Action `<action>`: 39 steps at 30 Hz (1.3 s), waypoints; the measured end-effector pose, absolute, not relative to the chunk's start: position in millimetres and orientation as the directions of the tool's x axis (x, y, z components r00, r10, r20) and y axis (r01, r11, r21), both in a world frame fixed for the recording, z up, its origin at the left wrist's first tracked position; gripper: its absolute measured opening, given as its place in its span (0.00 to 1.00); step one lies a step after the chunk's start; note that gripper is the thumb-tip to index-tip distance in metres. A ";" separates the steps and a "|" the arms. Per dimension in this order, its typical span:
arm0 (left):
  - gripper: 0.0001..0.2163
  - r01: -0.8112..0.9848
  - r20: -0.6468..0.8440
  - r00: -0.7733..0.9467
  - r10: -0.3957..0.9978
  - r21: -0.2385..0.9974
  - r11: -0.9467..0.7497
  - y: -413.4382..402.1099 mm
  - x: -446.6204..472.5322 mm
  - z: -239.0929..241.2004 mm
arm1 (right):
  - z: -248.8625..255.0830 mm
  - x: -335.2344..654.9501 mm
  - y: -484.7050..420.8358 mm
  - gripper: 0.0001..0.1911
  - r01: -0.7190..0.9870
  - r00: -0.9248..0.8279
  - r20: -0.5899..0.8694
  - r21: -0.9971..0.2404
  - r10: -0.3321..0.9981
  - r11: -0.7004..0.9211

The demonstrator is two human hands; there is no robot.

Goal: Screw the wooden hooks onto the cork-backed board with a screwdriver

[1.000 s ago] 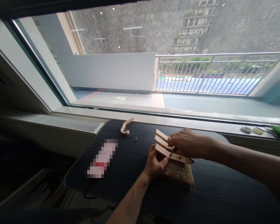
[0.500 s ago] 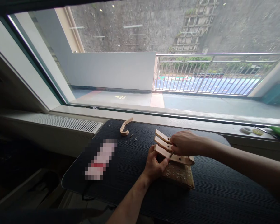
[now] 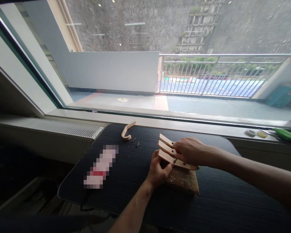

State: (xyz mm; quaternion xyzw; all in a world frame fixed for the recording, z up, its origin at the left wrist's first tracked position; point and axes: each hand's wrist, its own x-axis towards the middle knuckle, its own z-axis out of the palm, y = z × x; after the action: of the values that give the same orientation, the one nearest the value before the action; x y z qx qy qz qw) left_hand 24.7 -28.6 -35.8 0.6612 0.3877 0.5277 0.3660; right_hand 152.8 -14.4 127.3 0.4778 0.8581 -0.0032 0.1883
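Note:
Three pale bentwood hooks lie side by side across a rough brown block (image 3: 186,182) on the dark table. My left hand (image 3: 158,172) is closed around the straight end of the nearest wooden hook (image 3: 165,157), its thumb on the near edge. Over the hooks, my right hand (image 3: 190,150) is closed in a pinch at a small dark screw (image 3: 175,160), which stands at a hole of that hook beside my left thumb. My right fingers partly cover the middle wooden hook (image 3: 167,147) and the farthest wooden hook (image 3: 166,139).
Another wooden hook (image 3: 124,132) rests at the table's far side, with two loose screws (image 3: 138,144) near it. A blurred pink patch (image 3: 100,168) covers something at left. Tape rolls (image 3: 250,133) and a green item (image 3: 286,135) sit on the windowsill at right.
The whole view has shifted, so things appear slightly farther left. My right fingers have come down closer to the hook, and less of the screw shows. My left hand keeps its grip.

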 end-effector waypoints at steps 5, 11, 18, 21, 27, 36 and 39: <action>0.12 0.124 0.411 0.147 0.900 0.894 -0.429 -30.8 24.0 -34.1 | 135.2 144.3 -11.5 0.15 0.857 -0.406 -0.330 0.187 0.852 0.481; 0.13 0.120 0.414 0.144 0.899 0.894 -0.431 -30.9 23.8 -35.2 | 145.0 139.1 -21.1 0.08 0.716 -0.537 -0.432 0.220 0.724 0.662; 0.13 0.107 0.402 0.144 0.904 0.902 -0.418 -28.4 24.0 -36.0 | 130.0 149.0 -17.7 0.08 0.712 -0.613 -0.350 0.142 0.708 0.687; 0.11 0.109 0.401 0.142 0.905 0.903 -0.416 -28.4 23.8 -34.5 | 128.7 152.6 -11.1 0.12 0.846 -0.438 -0.341 0.157 0.832 0.510; 0.11 0.114 0.409 0.130 0.903 0.899 -0.423 -29.5 25.3 -34.5 | 140.2 147.1 -14.4 0.12 0.828 -0.458 -0.351 0.166 0.817 0.535; 0.12 0.107 0.405 0.140 0.904 0.901 -0.420 -29.4 24.8 -36.1 | 134.3 146.4 -25.0 0.08 0.654 -0.672 -0.314 0.175 0.671 0.736; 0.12 0.110 0.399 0.130 0.908 0.904 -0.413 -29.3 25.1 -36.2 | 134.1 154.1 -17.4 0.07 0.701 -0.631 -0.339 0.135 0.698 0.700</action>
State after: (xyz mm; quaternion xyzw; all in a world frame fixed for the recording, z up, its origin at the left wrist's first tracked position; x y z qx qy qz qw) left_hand 25.1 -29.3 -36.2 0.6510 0.3908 0.5315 0.3755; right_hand 154.1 -17.4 134.1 0.3874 0.9031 -0.0048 0.1854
